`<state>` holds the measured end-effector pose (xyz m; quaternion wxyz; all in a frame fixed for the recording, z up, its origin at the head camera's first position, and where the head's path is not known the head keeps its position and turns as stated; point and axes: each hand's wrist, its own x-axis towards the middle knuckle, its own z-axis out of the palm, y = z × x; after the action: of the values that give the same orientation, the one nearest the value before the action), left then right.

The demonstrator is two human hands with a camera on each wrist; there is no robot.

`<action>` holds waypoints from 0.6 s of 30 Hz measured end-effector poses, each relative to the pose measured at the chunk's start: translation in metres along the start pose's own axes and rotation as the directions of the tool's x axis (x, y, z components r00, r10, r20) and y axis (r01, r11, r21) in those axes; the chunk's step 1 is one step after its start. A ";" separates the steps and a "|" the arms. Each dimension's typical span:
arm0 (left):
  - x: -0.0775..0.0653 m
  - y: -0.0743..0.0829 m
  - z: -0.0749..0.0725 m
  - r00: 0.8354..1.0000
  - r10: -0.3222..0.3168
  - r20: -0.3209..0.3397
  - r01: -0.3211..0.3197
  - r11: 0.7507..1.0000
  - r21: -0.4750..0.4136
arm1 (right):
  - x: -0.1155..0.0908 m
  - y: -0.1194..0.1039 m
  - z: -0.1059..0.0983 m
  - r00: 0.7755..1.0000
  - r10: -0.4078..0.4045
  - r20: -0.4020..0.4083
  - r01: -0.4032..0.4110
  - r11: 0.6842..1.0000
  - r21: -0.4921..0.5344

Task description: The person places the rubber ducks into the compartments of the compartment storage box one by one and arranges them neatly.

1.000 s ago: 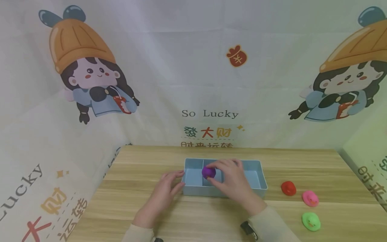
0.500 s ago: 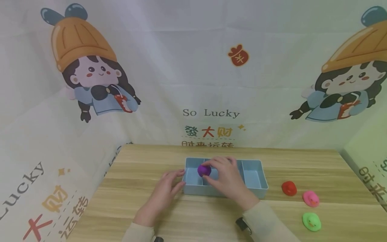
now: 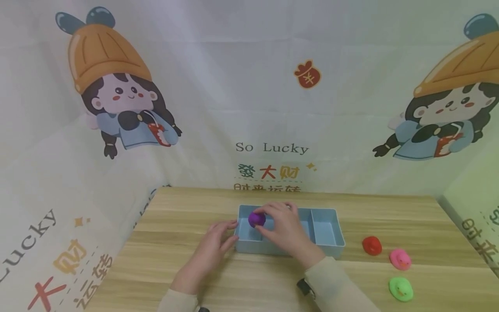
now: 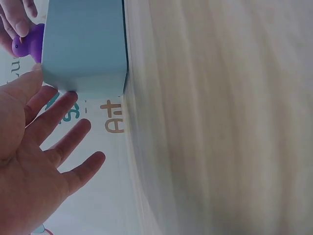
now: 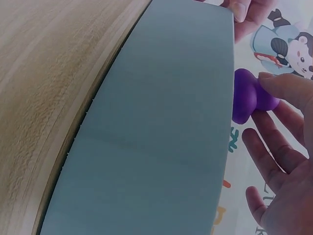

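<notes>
1. Our right grip pinches the purple duck between thumb and fingers; a light squeeze should do, as the toy looks soft.
2. We have the duck over the blue box, mostly above the leftmost compartment and near its divider. Both wrist views show its upper part standing above the rim; the front wall may hide its base.
3. If that compartment is meant, we should centre the duck a little further left, so that it clears the divider on the way down.
4. Our left grip is spread, fingertips touching the box's left end; gentle contact there should steady it without tipping it.
5. We would do best to lower the duck upright and part thumb and fingers only once it sits on the floor.
6. The red toy, pink duck and green duck lie on the bench, right of the box.
</notes>
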<state>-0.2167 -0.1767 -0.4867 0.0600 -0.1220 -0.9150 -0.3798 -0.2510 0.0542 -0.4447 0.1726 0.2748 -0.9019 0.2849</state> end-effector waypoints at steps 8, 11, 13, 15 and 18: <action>-0.001 -0.001 -0.001 1.000 0.000 0.000 0.000 1.000 0.005 | 0.006 -0.004 0.011 0.999 -0.016 0.045 0.016 1.000 -0.004; -0.002 -0.001 0.000 1.000 0.002 0.001 -0.002 1.000 0.011 | 0.006 -0.004 0.015 0.998 -0.028 0.052 0.029 0.999 -0.015; -0.002 -0.001 0.000 1.000 0.005 0.000 -0.005 1.000 0.015 | 0.007 -0.004 0.017 0.998 -0.034 0.053 0.035 0.999 -0.024; -0.002 0.000 0.000 1.000 0.008 -0.003 -0.008 1.000 0.019 | 0.008 -0.004 0.019 0.998 -0.034 0.061 0.036 0.999 -0.026; -0.001 0.001 0.000 1.000 0.017 -0.006 -0.017 1.000 0.021 | 0.010 -0.003 0.022 0.996 -0.030 0.084 0.034 0.998 -0.048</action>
<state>-0.2151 -0.1763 -0.4861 0.0676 -0.1280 -0.9177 -0.3701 -0.2605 0.0351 -0.4556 0.1459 0.2965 -0.9106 0.2482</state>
